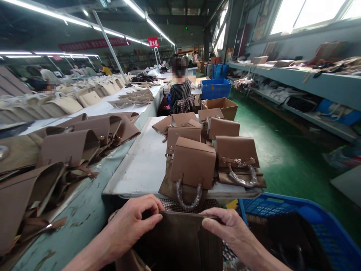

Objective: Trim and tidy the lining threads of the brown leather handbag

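In the head view, a dark brown bag panel (180, 241) hangs in front of me, its top edge running level between my hands. My left hand (141, 216) pinches that edge near its left end, thumb against the fingers. Near the right end, my right hand (228, 226) grips the same edge, its thumb lying on the near face. Just beyond stands a brown handbag (193, 162) with a plastic-wrapped handle, at the front of a white table (135, 158). The lower part of the panel runs out of view.
More brown handbags (237, 150) stand on the white table. Unfinished brown bags (67, 146) crowd the bench on my left. A blue plastic basket (318, 210) with dark items stands at my right. A seated person (180, 90) is beyond the table, near a cardboard box (222, 107).
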{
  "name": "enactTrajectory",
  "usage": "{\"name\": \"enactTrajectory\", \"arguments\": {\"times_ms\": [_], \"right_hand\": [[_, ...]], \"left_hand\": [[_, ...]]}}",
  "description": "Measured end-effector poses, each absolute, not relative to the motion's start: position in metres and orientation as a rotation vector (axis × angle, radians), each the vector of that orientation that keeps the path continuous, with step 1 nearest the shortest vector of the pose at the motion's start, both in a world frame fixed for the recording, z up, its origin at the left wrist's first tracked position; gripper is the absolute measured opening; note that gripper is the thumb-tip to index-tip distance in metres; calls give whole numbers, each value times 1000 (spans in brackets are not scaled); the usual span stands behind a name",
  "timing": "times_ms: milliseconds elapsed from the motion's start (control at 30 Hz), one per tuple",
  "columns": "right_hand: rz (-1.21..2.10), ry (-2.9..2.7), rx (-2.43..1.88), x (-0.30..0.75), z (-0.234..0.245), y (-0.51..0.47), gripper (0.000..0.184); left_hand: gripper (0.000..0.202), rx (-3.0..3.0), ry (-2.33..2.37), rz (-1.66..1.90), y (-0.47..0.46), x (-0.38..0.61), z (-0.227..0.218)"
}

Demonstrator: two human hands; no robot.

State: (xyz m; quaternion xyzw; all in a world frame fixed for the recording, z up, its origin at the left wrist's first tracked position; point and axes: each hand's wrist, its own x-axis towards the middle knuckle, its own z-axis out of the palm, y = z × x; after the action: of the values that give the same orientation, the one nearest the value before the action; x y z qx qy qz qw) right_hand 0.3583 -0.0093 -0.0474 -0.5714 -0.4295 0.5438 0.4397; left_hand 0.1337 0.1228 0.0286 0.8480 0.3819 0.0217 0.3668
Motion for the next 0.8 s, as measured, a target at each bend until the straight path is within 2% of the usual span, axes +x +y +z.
{"name": "enactTrajectory", "arguments": {"times_ms": [333, 433, 533, 667, 800], "right_hand": [[1275, -983, -1484, 351, -50, -9, 32], [1227, -1106, -1554, 353, -47, -4, 29], [1052, -1460, -1673, 359, -36, 2, 27], [650, -1975, -1759, 359, -20, 11, 22], [441, -2224, -1825, 334, -16, 23, 13]], "left_hand": [[21, 2166, 953, 70, 119, 132, 29], [21, 2175, 961, 77, 118, 132, 30], [22, 2177, 953, 91, 118, 130, 30], [22, 2158, 965, 127, 119, 124, 26], [20, 2150, 952, 161, 116, 124, 24]]}}
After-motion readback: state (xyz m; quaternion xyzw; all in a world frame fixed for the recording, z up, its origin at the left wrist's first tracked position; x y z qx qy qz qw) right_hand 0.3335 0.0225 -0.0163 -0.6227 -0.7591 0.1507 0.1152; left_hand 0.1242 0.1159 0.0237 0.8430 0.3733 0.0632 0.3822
